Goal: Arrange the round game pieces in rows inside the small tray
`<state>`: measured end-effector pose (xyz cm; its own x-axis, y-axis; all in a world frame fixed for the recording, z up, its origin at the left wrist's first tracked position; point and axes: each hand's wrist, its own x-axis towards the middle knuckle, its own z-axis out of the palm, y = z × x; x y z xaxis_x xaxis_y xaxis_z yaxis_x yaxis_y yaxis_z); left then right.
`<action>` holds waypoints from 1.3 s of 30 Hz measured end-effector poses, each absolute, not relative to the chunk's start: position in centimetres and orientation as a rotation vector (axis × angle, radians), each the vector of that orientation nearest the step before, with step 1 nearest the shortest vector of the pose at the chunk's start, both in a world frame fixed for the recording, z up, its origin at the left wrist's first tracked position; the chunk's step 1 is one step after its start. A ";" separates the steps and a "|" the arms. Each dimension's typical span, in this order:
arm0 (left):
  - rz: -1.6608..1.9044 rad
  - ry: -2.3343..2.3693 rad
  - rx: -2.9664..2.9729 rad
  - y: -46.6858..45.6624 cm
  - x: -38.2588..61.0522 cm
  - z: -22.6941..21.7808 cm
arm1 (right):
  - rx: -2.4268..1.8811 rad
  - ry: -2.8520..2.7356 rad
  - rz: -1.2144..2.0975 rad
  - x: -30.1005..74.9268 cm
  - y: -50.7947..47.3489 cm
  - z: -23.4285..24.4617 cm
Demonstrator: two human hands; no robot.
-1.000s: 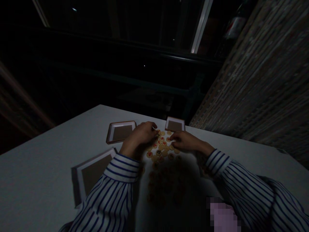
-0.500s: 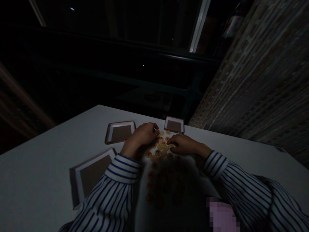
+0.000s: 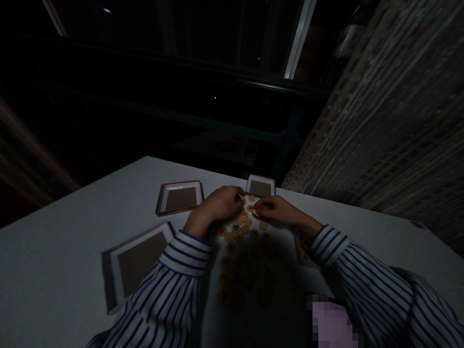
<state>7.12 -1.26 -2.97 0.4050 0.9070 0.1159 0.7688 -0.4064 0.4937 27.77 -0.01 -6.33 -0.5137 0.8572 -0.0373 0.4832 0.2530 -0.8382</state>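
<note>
Several round tan game discs [image 3: 242, 227] with red or black marks lie scattered on a white table [image 3: 72, 241]. My left hand [image 3: 216, 205] rests over the far left of the pile, fingers curled onto the discs. Just right of it, my right hand [image 3: 273, 211] pinches a disc at its fingertips. Both wrists wear striped sleeves. Nearer discs lie in my shadow.
Three shallow square trays with brown insides stand around the pile: one near left [image 3: 139, 261], one far left [image 3: 180, 197], one at the far edge [image 3: 260, 186]. A brick wall [image 3: 380, 121] rises on the right. Beyond the table it is dark.
My right hand has slid a little left and away, toward my left hand, with a disc at its fingertips. My left hand has hardly moved.
</note>
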 end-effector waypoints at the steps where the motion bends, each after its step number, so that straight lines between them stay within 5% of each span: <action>1: 0.524 1.398 2.312 -1.3 7.3 -3.0 | -1.201 -2.046 1.220 27.8 0.1 -6.4; 22: 0.585 1.202 2.284 -2.5 8.7 -2.2 | -1.082 -1.617 1.488 27.6 -0.2 -6.1; 39: 0.730 1.001 2.041 -2.1 8.9 -2.3 | -1.207 -1.679 1.095 29.1 -2.8 -2.2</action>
<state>8.86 -2.15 -2.31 0.5346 0.8288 0.1649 0.4102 -0.4251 0.8069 29.13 -2.78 -2.20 -0.2447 0.9638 0.1064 0.2914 0.1778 -0.9399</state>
